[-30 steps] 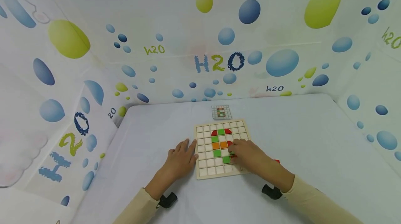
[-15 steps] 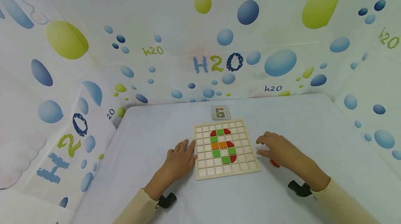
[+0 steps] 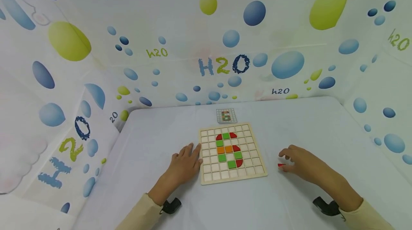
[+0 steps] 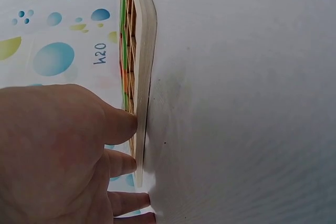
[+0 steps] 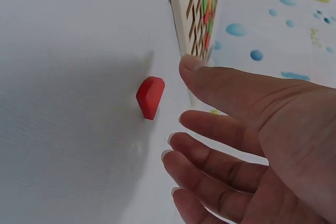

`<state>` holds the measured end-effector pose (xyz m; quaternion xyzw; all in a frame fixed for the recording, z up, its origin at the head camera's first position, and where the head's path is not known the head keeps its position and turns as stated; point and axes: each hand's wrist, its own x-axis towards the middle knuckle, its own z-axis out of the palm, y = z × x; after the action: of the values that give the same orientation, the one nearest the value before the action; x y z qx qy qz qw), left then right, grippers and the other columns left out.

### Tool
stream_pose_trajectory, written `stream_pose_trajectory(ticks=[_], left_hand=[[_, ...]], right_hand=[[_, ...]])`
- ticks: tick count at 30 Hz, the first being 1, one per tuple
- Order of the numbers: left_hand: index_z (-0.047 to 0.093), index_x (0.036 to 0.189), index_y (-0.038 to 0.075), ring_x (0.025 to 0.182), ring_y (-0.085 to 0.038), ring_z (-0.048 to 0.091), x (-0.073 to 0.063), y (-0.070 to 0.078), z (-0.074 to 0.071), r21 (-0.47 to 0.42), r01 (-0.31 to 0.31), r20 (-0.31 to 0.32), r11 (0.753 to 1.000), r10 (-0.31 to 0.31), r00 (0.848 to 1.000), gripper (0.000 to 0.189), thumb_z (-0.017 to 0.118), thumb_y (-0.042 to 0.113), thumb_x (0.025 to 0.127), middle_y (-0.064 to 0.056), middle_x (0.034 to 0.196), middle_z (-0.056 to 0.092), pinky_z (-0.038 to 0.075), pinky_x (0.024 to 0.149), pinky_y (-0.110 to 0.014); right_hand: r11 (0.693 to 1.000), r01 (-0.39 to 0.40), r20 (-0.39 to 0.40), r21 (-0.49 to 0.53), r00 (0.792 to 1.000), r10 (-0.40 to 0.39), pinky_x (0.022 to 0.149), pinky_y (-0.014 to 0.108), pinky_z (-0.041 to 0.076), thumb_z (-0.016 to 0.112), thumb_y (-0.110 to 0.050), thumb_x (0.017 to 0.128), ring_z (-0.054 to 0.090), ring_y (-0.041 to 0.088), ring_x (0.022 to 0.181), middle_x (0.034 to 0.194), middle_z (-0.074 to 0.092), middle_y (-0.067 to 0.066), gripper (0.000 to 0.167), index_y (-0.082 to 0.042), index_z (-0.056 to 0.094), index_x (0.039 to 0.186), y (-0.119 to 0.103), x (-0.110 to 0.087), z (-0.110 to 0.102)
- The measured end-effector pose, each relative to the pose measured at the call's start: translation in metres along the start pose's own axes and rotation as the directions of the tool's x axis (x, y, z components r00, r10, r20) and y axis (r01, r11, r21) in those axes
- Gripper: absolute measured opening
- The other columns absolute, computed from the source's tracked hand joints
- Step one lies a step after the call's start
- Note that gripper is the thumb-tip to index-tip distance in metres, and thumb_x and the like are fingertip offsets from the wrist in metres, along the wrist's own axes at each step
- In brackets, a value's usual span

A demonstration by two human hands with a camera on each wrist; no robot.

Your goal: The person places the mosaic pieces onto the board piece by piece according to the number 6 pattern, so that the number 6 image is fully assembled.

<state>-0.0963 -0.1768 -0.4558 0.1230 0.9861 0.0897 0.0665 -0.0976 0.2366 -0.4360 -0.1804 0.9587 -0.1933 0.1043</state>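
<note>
My left hand (image 3: 184, 165) rests with straight fingers at the left edge of a wooden grid board (image 3: 210, 177); in the left wrist view the thumb (image 4: 123, 124) touches the board's side. Green, orange and red tiles in the board form a figure like a 6 or an S. Right of the board, my right hand (image 3: 300, 164) hovers over the table with loosely bent fingers and nothing between them. Just beyond its fingertips a red tile with a rounded side (image 5: 150, 97) lies on the table; in the head view the thumb partly hides it.
Behind the board lies a small pattern card (image 3: 226, 115) with a gridded coloured figure. A white cloth covers the table (image 3: 161, 126). Printed sheets with blue and green drops (image 3: 231, 37) hang around the back and sides.
My right hand has come off the board and moved right, to the loose red tile. A red rounded tile shows at the figure's lower right, where the hand was. My left hand stays put.
</note>
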Motion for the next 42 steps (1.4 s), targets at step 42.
stream_pose_trajectory(ticks=[42], left_hand=[[0.041, 0.162, 0.008, 0.149, -0.044, 0.041, -0.003, 0.002, -0.002, -0.002, -0.009, -0.016, 1.000, 0.009, 1.000, 0.058, 0.051, 0.034, 0.112, -0.024, 0.164, 0.039, 0.041, 0.107, -0.067]], right_hand=[[0.991, 0.129, -0.114, -0.046, 0.984, -0.133, 0.077, 0.031, 0.058, 0.083, -0.012, 0.090, 0.062, 0.007, 0.085, 0.092, 0.063, -0.009, 0.018, -0.013, 0.074, 0.105, 0.007, -0.009, 0.021]])
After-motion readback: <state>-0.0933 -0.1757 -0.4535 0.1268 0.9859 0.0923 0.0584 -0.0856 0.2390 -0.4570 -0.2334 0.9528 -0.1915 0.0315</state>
